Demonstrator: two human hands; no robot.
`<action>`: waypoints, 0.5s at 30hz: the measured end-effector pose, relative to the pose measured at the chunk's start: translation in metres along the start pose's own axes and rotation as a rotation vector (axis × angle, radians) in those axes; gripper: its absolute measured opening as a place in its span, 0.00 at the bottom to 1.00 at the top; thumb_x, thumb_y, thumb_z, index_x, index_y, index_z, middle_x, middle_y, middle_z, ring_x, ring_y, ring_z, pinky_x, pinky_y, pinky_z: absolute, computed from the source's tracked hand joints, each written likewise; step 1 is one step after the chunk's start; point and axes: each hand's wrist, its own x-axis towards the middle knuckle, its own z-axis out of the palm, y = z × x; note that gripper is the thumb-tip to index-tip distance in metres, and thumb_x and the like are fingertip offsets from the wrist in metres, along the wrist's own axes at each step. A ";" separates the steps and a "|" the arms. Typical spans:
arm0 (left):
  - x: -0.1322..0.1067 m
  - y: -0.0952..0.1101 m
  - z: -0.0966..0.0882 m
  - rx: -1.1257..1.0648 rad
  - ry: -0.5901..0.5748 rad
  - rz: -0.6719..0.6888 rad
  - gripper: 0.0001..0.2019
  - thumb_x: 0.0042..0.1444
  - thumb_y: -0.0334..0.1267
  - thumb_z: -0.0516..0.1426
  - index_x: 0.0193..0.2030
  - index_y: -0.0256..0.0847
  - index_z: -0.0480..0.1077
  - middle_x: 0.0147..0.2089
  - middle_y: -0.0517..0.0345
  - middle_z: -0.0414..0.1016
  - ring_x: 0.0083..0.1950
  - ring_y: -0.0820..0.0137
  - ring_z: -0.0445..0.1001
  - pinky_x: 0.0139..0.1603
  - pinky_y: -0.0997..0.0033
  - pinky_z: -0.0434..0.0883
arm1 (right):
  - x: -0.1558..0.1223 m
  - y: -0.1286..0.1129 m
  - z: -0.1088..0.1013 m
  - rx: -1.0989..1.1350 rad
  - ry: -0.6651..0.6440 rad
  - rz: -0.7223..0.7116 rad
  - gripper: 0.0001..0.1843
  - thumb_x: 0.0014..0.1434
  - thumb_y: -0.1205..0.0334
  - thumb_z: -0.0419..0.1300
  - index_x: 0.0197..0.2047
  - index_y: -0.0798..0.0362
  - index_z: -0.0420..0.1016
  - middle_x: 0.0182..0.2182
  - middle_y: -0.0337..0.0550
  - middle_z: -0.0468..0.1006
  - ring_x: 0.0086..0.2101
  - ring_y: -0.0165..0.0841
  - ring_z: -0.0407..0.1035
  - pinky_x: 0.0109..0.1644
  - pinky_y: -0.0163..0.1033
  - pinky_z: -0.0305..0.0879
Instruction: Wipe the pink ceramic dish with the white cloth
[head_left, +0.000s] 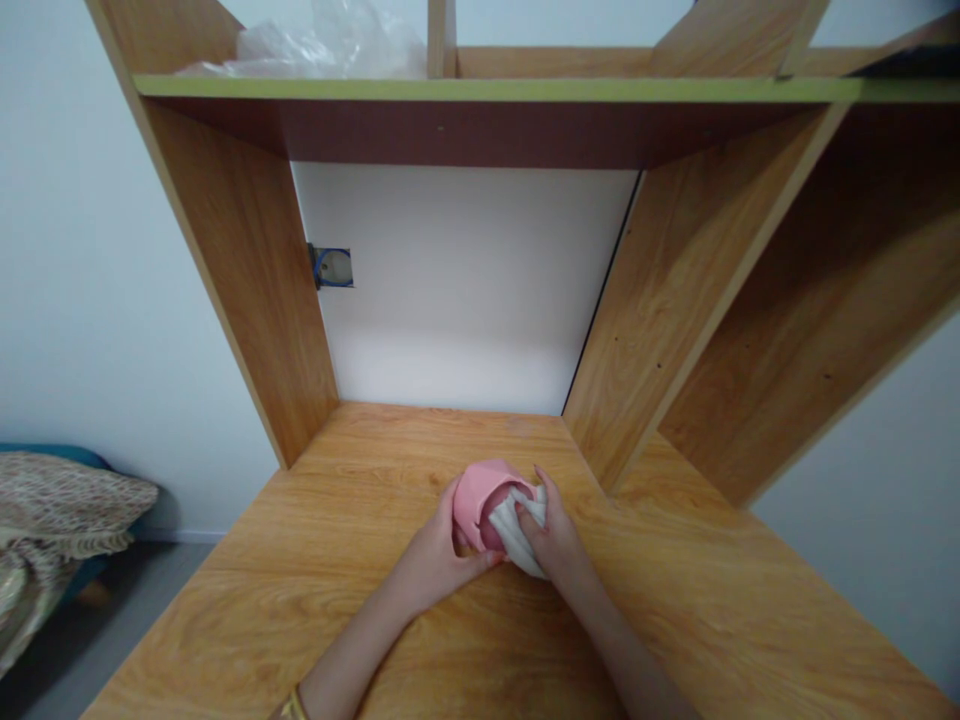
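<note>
Over the wooden desk I hold a pink, faceted bowl-like container [474, 495], tilted so its opening faces right and toward me. My left hand [442, 548] is closed around its left side, the thumb along the lower rim. A white cloth [516, 540] is bunched in my right hand [553, 535], which presses it at the container's opening. Part of the cloth goes inside the rim, and some hangs below my fingers. The container's far side and base are hidden.
The wooden desktop [315, 620] spreads around my hands. Upright panels [247, 290] and a shelf [480, 90] frame a white back panel [465, 280] with a socket hole [334, 267]. Clear plastic [337, 45] lies on the shelf. A patterned cover [67, 500] shows at left.
</note>
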 end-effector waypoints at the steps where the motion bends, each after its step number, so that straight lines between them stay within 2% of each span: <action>1: 0.001 -0.002 0.000 0.013 0.014 0.005 0.41 0.41 0.43 0.63 0.59 0.38 0.48 0.58 0.46 0.57 0.58 0.60 0.57 0.58 0.61 0.55 | 0.000 0.000 0.000 0.000 0.002 0.004 0.33 0.51 0.59 0.49 0.60 0.56 0.47 0.42 0.48 0.72 0.44 0.37 0.67 0.45 0.40 0.62; 3: 0.004 -0.008 0.000 -0.001 0.065 0.005 0.36 0.43 0.46 0.61 0.57 0.38 0.52 0.55 0.46 0.61 0.53 0.62 0.62 0.54 0.63 0.59 | 0.000 -0.001 0.000 -0.009 -0.001 0.016 0.33 0.52 0.59 0.49 0.60 0.56 0.47 0.42 0.48 0.72 0.44 0.37 0.67 0.45 0.40 0.62; 5: 0.009 -0.016 -0.001 -0.050 0.166 -0.024 0.27 0.48 0.49 0.56 0.51 0.37 0.57 0.46 0.50 0.66 0.43 0.68 0.67 0.45 0.67 0.65 | 0.000 -0.001 -0.001 -0.021 -0.014 0.027 0.33 0.52 0.59 0.48 0.61 0.56 0.47 0.43 0.49 0.71 0.44 0.38 0.67 0.45 0.41 0.62; 7: 0.015 -0.024 -0.002 -0.078 0.291 -0.080 0.21 0.51 0.52 0.52 0.43 0.37 0.61 0.36 0.56 0.67 0.34 0.72 0.66 0.38 0.70 0.65 | 0.000 -0.001 -0.001 -0.021 -0.031 0.029 0.33 0.52 0.59 0.48 0.61 0.56 0.47 0.44 0.49 0.71 0.42 0.38 0.67 0.45 0.42 0.62; 8: 0.017 -0.027 -0.003 -0.093 0.315 -0.099 0.20 0.51 0.53 0.52 0.40 0.37 0.61 0.33 0.58 0.66 0.32 0.73 0.65 0.37 0.71 0.65 | 0.000 -0.001 -0.001 -0.017 -0.034 0.028 0.33 0.52 0.60 0.48 0.61 0.55 0.47 0.44 0.49 0.71 0.42 0.38 0.68 0.46 0.42 0.62; 10: 0.019 -0.030 -0.004 -0.128 0.287 -0.112 0.22 0.49 0.55 0.52 0.39 0.36 0.62 0.33 0.58 0.65 0.30 0.74 0.64 0.36 0.72 0.64 | 0.000 0.000 0.000 -0.005 -0.022 0.019 0.33 0.52 0.60 0.49 0.61 0.54 0.47 0.45 0.49 0.71 0.43 0.38 0.67 0.46 0.42 0.61; 15: 0.010 -0.025 0.001 -0.101 0.046 -0.095 0.32 0.44 0.55 0.57 0.50 0.35 0.57 0.42 0.52 0.67 0.32 0.73 0.65 0.33 0.72 0.64 | 0.002 0.007 0.003 0.032 0.046 -0.026 0.31 0.52 0.59 0.49 0.59 0.57 0.51 0.50 0.51 0.67 0.48 0.38 0.63 0.50 0.43 0.59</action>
